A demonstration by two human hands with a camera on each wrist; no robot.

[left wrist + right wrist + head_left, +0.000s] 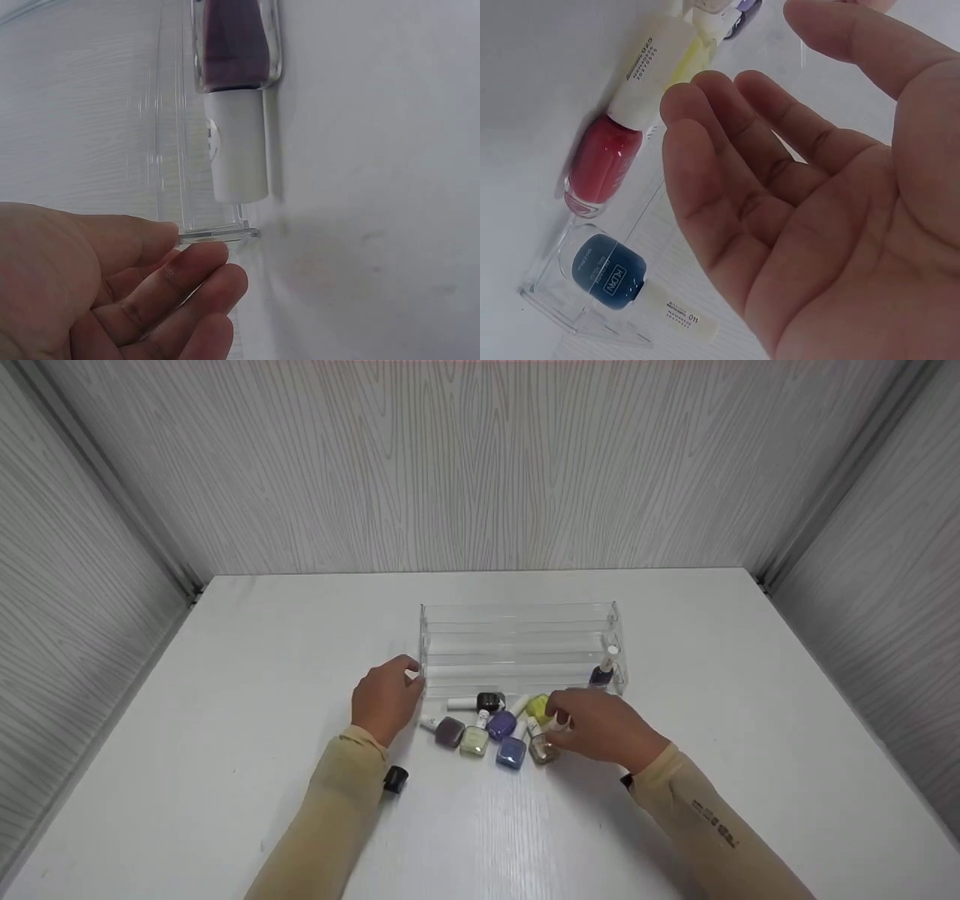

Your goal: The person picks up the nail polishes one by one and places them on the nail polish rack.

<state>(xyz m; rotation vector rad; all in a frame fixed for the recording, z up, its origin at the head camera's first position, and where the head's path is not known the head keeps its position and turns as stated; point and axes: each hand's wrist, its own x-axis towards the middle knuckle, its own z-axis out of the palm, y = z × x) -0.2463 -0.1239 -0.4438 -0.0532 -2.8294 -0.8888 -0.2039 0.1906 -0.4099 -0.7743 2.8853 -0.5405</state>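
Note:
My left hand pinches the left end of a clear acrylic rack between thumb and fingers; the left wrist view shows the rack's edge in that grip. My right hand hovers over the right side of a group of nail polish bottles, fingers gently bent and holding nothing. In the right wrist view a red bottle lies beside the fingertips. A dark blue bottle stands in the rack's right end. Near the right hand are a yellow-green bottle and a gold-brown bottle.
Before the rack lie a black bottle, a plum bottle, a pale green bottle, a violet bottle and a blue bottle. A black object sits by the left sleeve. Panels enclose the white table.

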